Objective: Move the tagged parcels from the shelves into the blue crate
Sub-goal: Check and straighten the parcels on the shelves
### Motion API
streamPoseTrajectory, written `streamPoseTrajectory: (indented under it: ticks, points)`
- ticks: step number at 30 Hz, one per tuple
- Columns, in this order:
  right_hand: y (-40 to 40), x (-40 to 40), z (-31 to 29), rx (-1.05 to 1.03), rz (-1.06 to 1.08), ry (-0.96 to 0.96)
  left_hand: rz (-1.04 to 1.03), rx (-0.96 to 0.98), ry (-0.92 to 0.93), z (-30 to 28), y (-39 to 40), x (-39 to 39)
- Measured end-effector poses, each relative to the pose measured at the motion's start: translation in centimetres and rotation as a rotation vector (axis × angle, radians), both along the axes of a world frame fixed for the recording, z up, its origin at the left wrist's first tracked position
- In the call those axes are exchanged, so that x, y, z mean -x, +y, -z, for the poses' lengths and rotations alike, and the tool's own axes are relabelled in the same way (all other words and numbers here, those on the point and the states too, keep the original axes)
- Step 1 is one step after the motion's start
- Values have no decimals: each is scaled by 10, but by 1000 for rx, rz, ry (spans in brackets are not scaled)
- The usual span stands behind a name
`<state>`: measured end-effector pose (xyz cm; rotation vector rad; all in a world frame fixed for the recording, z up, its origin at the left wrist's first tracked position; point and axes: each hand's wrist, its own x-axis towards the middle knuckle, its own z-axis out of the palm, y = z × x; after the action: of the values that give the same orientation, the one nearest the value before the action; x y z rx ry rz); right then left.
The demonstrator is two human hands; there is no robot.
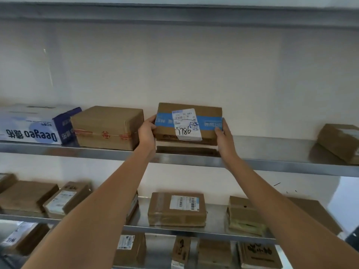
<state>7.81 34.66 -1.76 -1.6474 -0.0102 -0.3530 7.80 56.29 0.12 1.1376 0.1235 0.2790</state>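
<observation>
Left hand [147, 129] and right hand [221, 133] each curl round one end of the taped parcel [187, 123], tilted up over the upper shelf [252, 162]; blue crate out of view. Risk, judged: the grip is end pressure only, so the parcel may slip or its near edge catch the shelf lip; brown box [106, 127] sits just beside the left knuckles; open shelf lies right of the right hand.

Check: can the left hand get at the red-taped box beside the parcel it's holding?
Probably yes, once freed. The left hand grips the parcel; the red-taped box sits right beside it, front face open.
</observation>
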Motion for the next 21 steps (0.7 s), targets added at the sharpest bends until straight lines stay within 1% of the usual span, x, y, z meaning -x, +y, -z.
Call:
streamPoseTrajectory:
  ticks: [4,6,11,15,18,21]
  points:
    - [0,15,5,-130,33,-79,-69,62,-19,-1,-12,7]
    - [-2,16,4,-150,42,-80,-76,61,-15,-2,-15,11]
    - [-6,19,-1,-109,45,-78,-63,20,-29,-9,-20,21]
    - [-11,16,-6,-111,59,-8,-41,-64,-4,-9,-18,23]
    - [-14,18,-10,-36,85,-16,-28,-84,22,-10,-19,23]
    - [-16,20,-14,46,168,15,51,-146,45,-8,-22,21]
